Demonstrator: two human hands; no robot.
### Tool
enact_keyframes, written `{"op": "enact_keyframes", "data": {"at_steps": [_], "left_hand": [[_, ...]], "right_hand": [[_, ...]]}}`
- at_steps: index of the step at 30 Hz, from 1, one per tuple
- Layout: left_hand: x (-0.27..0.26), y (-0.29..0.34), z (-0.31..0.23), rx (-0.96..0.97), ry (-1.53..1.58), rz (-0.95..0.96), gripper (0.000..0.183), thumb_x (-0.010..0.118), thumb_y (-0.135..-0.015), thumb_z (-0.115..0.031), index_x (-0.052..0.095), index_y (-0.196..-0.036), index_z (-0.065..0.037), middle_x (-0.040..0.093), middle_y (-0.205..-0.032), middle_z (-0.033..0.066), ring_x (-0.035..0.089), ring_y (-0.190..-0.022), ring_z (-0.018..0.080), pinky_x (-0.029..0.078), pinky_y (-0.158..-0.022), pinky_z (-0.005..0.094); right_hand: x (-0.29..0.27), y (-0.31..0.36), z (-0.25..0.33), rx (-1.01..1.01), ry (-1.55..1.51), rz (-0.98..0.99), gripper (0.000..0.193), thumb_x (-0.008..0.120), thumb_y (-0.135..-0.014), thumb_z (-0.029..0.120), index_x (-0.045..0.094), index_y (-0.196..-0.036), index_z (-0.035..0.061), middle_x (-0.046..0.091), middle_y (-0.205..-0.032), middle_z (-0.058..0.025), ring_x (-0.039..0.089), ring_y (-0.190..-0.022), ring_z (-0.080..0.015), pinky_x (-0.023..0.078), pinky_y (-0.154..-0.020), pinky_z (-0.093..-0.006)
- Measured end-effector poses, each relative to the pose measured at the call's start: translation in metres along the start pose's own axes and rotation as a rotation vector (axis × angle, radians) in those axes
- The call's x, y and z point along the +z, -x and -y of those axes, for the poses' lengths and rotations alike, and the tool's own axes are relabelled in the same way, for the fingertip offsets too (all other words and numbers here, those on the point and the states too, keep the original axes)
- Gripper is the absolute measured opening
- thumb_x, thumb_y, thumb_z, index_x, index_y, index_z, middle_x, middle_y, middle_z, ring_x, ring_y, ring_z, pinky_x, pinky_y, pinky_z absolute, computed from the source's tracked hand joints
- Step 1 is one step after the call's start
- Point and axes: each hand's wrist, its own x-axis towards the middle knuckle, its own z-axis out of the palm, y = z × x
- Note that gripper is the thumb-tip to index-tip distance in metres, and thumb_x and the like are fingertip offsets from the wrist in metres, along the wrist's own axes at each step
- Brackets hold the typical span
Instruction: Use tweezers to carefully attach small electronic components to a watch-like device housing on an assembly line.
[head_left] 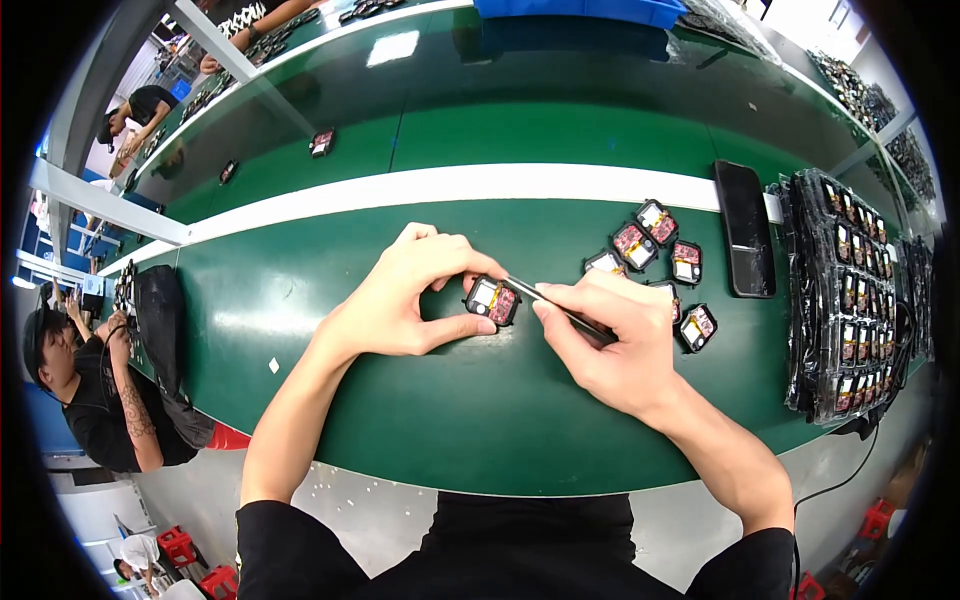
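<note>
My left hand (400, 295) pinches a small black-framed electronic module (493, 303) between thumb and forefinger, low over the green table. Inside its frame show a red circuit board, a silvery-white block and a strip of yellow. In my right hand (625, 340) is a pair of dark, slim tweezers (527, 290), held like a pen. Their tips meet the module's upper right edge, close to my left forefinger; whether they grip any part is too small to tell. Several similar modules (687, 262) lie loose beyond and beside my right hand, which partly covers some of them.
Right of the loose modules lies a black phone-like slab (745, 230), beside stacked clear trays (840, 300) filled with modules. Beyond a white rail (420, 187), a green belt carries a module (322, 143). A co-worker (100, 390) sits left, near a black bag (160, 330).
</note>
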Motion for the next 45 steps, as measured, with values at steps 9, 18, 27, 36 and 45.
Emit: {"op": "enact_keyframes", "data": {"at_steps": [9, 18, 27, 36, 45], "left_hand": [[-0.002, -0.001, -0.008, -0.039, -0.041, 0.042, 0.047, 0.098, -0.084, -0.030, 0.076, -0.122, -0.013, 0.065, -0.092, -0.0022, 0.058, -0.086, 0.0154, 0.040, -0.098, 0.0340], [0.002, -0.001, -0.010, -0.071, -0.079, -0.021, 0.048, 0.098, -0.082, -0.026, 0.078, -0.124, -0.013, 0.066, -0.095, -0.0016, 0.059, -0.087, 0.0169, 0.042, -0.094, 0.0341], [0.018, -0.014, -0.009, -0.076, -0.087, -0.156, 0.057, 0.092, -0.091, -0.020, 0.077, -0.146, -0.018, 0.068, -0.125, 0.0036, 0.060, -0.101, 0.0220, 0.048, -0.094, 0.0357], [0.044, -0.084, 0.005, -0.112, 0.248, -0.222, 0.071, 0.085, -0.098, -0.007, 0.060, -0.164, -0.010, 0.078, -0.135, 0.0063, 0.047, -0.077, 0.0140, 0.052, -0.085, 0.0312], [-0.022, -0.063, 0.068, -0.165, -0.384, -0.714, 0.049, 0.086, -0.095, -0.025, 0.071, -0.138, -0.005, 0.070, -0.135, 0.0128, 0.069, -0.121, 0.0316, 0.056, -0.103, 0.0464]], "right_hand": [[-0.002, -0.003, 0.004, 0.000, -0.047, -0.039, 0.018, 0.085, -0.091, -0.005, 0.086, -0.108, -0.0036, 0.068, -0.070, -0.0053, 0.057, -0.057, -0.0101, 0.039, -0.052, -0.0282], [0.002, 0.000, 0.013, -0.054, -0.088, -0.107, 0.018, 0.086, -0.091, -0.004, 0.085, -0.109, -0.0045, 0.070, -0.073, -0.0058, 0.058, -0.058, -0.0093, 0.040, -0.051, -0.0273], [-0.006, -0.002, 0.015, -0.070, -0.100, -0.153, 0.019, 0.086, -0.091, 0.000, 0.084, -0.109, -0.0031, 0.069, -0.074, -0.0089, 0.058, -0.057, -0.0161, 0.044, -0.052, -0.0328], [-0.010, -0.006, 0.017, -0.011, -0.030, -0.192, 0.018, 0.085, -0.093, 0.001, 0.086, -0.111, 0.0005, 0.068, -0.073, -0.0041, 0.060, -0.060, -0.0103, 0.044, -0.056, -0.0283], [-0.002, -0.001, 0.014, -0.072, -0.031, -0.091, 0.015, 0.086, -0.092, 0.001, 0.085, -0.106, -0.0036, 0.071, -0.073, -0.0080, 0.061, -0.058, -0.0142, 0.044, -0.053, -0.0297]]}}
